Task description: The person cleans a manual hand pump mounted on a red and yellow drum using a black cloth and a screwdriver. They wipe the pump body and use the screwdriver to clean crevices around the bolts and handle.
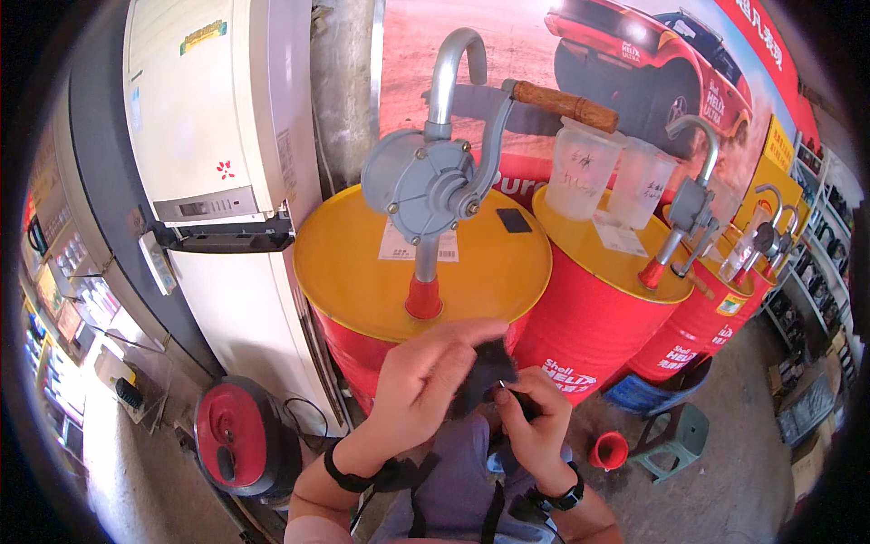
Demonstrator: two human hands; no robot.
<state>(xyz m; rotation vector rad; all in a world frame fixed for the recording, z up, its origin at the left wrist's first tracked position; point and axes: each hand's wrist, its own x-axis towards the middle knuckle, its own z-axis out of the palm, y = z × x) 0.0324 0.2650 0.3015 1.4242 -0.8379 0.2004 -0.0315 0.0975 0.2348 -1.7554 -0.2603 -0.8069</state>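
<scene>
In front of my chest, my left hand point(424, 385) holds a dark grey, soft-looking piece of cloth point(485, 374) between fingers and thumb. My right hand point(542, 424) is closed at the cloth's lower right edge. A small dark object with a shiny tip point(501, 387) shows by its thumb; its kind is too small to tell. Just beyond both hands stands a red drum point(349, 340) with a yellow lid point(340, 245). A grey rotary hand pump point(424, 186) with a wooden crank handle point(566, 106) rises from its lid, where a small black rectangle point(514, 220) also lies.
More red drums point(580, 317) with pumps line up to the right; translucent measuring jugs point(580, 172) stand on one. A white cabinet air conditioner point(208, 136) is at left, above a red and black machine point(234, 435). A green stool point(675, 440) and red bucket point(609, 451) sit on the floor.
</scene>
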